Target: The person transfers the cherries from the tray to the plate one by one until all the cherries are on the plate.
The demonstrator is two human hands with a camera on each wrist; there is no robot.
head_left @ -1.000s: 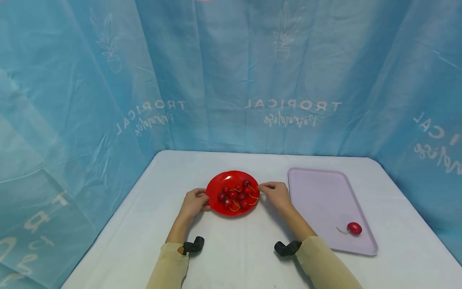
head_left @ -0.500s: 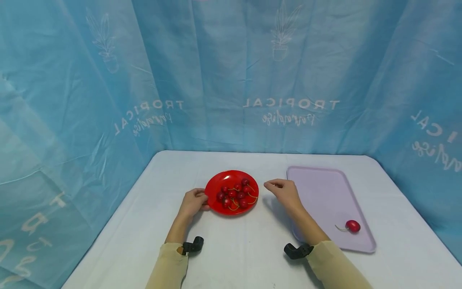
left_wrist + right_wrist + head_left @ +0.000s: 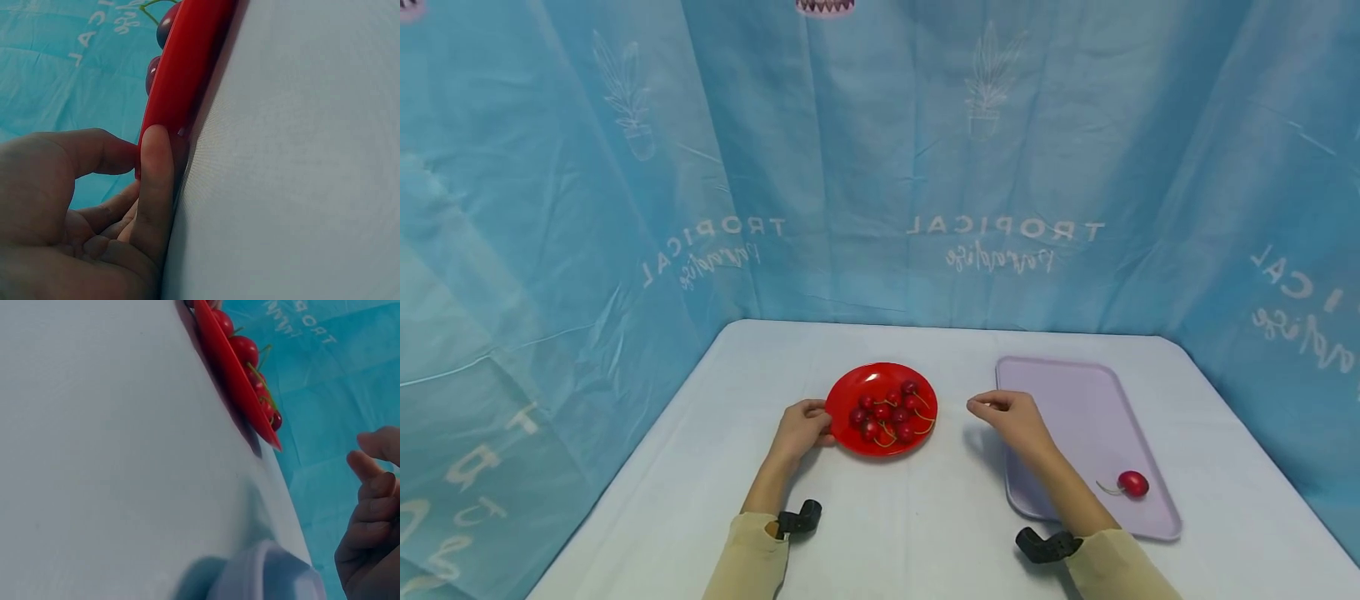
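Note:
A round red plate (image 3: 853, 387) holds several dark red cherries (image 3: 882, 412) with green stems. My left hand (image 3: 797, 429) grips its left rim. The left wrist view shows the thumb on the rim's upper side and a finger (image 3: 156, 162) against the plate's outer side. To the plate's right, my right hand (image 3: 1018, 421) hovers above the table beside the tray, fingers loosely bent and holding nothing. In the right wrist view that hand (image 3: 375, 531) is apart from the plate (image 3: 231, 372), thumb and forefinger slightly separated.
A lilac rectangular tray (image 3: 1067, 387) lies on the right, partly under my right forearm. One larger cherry (image 3: 1133, 484) with a stem rests near its front right corner. White cloth covers the table (image 3: 895, 525); blue printed curtains (image 3: 865, 208) hang around its far side.
My right hand has let go of the plate's right rim and moved right, up to the tray's left edge. The left hand keeps its hold; plate and cherries stay in place.

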